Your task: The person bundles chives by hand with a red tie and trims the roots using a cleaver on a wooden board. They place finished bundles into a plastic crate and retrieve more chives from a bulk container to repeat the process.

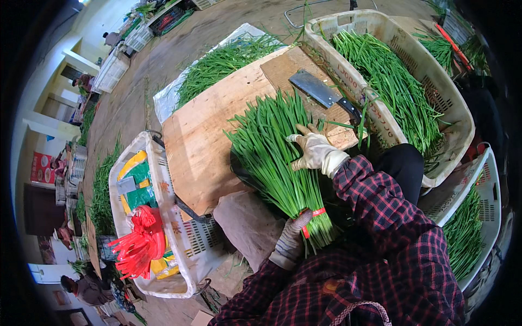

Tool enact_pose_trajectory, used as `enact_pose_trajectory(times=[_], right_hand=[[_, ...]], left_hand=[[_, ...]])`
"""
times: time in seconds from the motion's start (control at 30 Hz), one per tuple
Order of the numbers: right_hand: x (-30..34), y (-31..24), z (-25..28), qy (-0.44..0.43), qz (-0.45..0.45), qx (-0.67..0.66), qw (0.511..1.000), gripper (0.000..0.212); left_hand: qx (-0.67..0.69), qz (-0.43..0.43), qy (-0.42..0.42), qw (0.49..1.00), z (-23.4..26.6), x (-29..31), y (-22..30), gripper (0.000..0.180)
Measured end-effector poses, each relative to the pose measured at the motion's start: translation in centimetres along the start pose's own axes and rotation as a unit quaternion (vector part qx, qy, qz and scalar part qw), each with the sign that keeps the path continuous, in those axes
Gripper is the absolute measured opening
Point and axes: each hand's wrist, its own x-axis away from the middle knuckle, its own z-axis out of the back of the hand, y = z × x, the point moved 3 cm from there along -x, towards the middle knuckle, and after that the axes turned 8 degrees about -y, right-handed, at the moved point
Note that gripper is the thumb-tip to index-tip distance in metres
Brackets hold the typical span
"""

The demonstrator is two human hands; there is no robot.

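Observation:
A thick bundle of green chives (274, 157) lies across a wooden board (212, 130), tied near its cut end with a red band (314, 214). My left hand (291, 239), in a grey glove, grips the bundle at that band. My right hand (315, 152), in a pale glove, rests flat on the upper right side of the leaves. A cleaver (321, 92) lies on a smaller cutting board (296, 68) just beyond my right hand.
A cream crate (457, 108) full of chives stands at the right, another crate (481, 217) below it. A white crate (163, 239) on the left holds red bands (138, 244) and packets. Loose chives (223, 62) lie beyond the board. People work at the far left.

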Motion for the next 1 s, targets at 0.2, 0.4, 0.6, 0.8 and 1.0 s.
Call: enact_pose_trajectory(times=[0.2,0.4,0.6,0.8,1.0], right_hand=[[-1.6,1.3,0.2,-0.046,0.07,-0.02,0.996,0.074],[-1.0,2.0,-0.6,0.003,0.064,-0.043,0.997,0.044],[-0.3,-1.5,-1.0,0.281,0.149,0.156,0.935,0.016],[-0.4,1.1,0.6,0.322,-0.012,-0.086,0.943,0.023],[4.9,6.4,8.7,0.442,-0.072,-0.597,0.666,0.025]], left_hand=[[-0.007,-0.02,-0.011,1.0,-0.2,0.1,0.0,0.046],[-0.003,-0.001,-0.007,1.0,-1.1,0.3,0.3,0.05],[0.033,-0.006,-0.021,0.999,-2.2,1.4,0.8,0.055],[0.073,0.013,-0.064,0.995,-0.2,1.1,0.2,0.061],[0.249,-0.052,-0.152,0.955,-5.7,4.7,6.7,0.065]])
